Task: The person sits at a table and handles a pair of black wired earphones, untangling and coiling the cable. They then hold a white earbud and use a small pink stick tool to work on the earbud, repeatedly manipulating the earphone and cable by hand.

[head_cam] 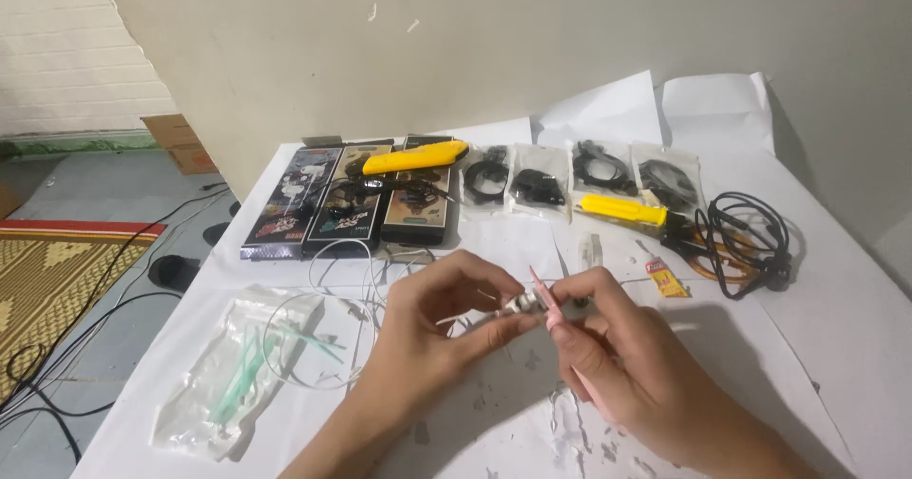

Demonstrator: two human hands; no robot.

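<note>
My left hand [432, 322] pinches a small silver metal plug [513, 305] between thumb and fingers, with a thin white cable [328, 260] trailing from it to the left. My right hand [608, 351] holds a thin pink stick-like tool [544, 298], whose tip touches the plug. Both hands meet above the white paper-covered table [826, 327], near its front middle.
Three dark flat boxes [347, 199] and a yellow utility knife [415, 158] lie at the back left. Several clear bags of black cables [537, 182], a second yellow tool [622, 210], a small glue tube [662, 275] and a coiled black cable [746, 237] sit behind. A clear bag with green sticks [237, 374] lies front left.
</note>
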